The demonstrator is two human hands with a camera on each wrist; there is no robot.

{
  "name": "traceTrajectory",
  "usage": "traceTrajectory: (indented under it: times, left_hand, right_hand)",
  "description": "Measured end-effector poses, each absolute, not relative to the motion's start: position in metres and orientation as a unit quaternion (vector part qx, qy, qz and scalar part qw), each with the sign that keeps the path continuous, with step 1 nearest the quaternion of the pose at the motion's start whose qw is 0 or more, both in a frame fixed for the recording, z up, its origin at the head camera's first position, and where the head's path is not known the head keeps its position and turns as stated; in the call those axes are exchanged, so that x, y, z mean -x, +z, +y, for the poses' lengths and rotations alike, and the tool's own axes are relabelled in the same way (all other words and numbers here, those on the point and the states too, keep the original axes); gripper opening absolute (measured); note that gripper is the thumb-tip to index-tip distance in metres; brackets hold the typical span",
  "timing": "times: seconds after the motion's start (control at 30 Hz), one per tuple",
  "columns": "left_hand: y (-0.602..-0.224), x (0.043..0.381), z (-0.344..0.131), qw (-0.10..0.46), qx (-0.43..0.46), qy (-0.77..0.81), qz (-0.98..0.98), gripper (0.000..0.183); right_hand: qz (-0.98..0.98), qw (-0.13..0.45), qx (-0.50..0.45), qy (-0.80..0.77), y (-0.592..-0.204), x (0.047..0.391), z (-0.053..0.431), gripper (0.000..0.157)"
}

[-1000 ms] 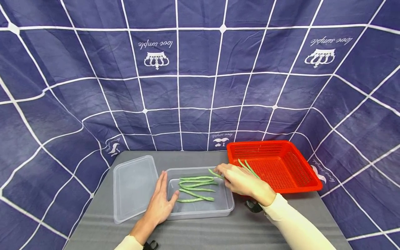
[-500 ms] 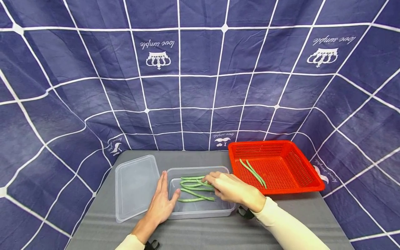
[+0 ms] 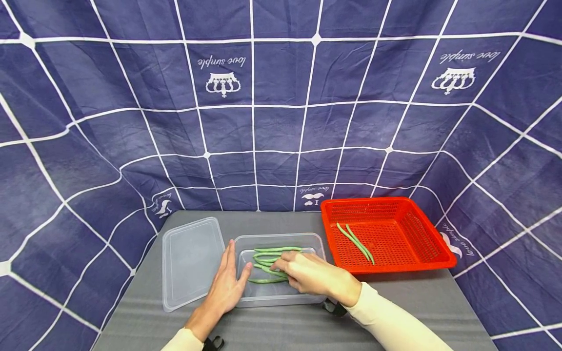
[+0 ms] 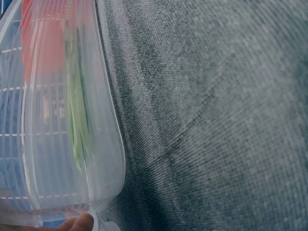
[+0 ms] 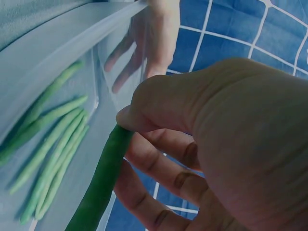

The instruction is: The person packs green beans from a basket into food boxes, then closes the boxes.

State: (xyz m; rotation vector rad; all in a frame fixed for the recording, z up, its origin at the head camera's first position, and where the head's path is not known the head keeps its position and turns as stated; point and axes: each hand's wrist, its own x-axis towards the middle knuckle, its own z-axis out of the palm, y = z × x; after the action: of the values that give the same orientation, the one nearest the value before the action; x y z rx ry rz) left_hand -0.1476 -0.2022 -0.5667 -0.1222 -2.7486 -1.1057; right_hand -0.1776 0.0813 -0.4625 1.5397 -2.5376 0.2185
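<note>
In the head view a clear plastic container (image 3: 281, 299) sits mid-table, with several green beans (image 3: 273, 249) lying roughly side by side in it. My left hand (image 3: 225, 288) rests at its left end, fingers straight and thumb spread over the rim. My right hand (image 3: 313, 275) is over the container's right half, low among the beans. The right wrist view shows a single green bean (image 5: 102, 183) pinched between thumb and forefinger, its lower end running out of frame. Through the container wall (image 4: 108, 163), the left wrist view shows blurred beans (image 4: 77, 110).
To the right stands a red perforated basket (image 3: 395, 243) holding two green beans (image 3: 357, 246) near its left side. A clear lid (image 3: 193, 263) lies flat left of the container. Grey cloth covers the table (image 3: 281, 329), and a blue gridded curtain (image 3: 281, 122) hangs behind.
My right hand has moved left and toward me, carrying the green bean from the container's right edge down over the other beans. My left hand stays put at the container.
</note>
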Motion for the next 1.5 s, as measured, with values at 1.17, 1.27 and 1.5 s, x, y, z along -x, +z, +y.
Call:
traceTrajectory:
  times: [1.17,1.27,1.5]
  left_hand:
    - [-0.567,0.148,-0.2,0.107,0.041,-0.374,-0.92,0.09]
    - [-0.567,0.148,-0.2,0.1,0.039,-0.374,-0.921,0.09]
    - [-0.566,0.147,-0.2,0.1,0.035,-0.372,-0.922,0.089]
  right_hand:
    - [-0.89,0.058,-0.439,0.109,-0.461,0.193,0.106,0.032]
    - [-0.895,0.066,-0.425,0.116,-0.458,0.2,0.116,0.031]
    - [-0.912,0.058,-0.372,0.164,-0.447,0.224,0.149,0.028]
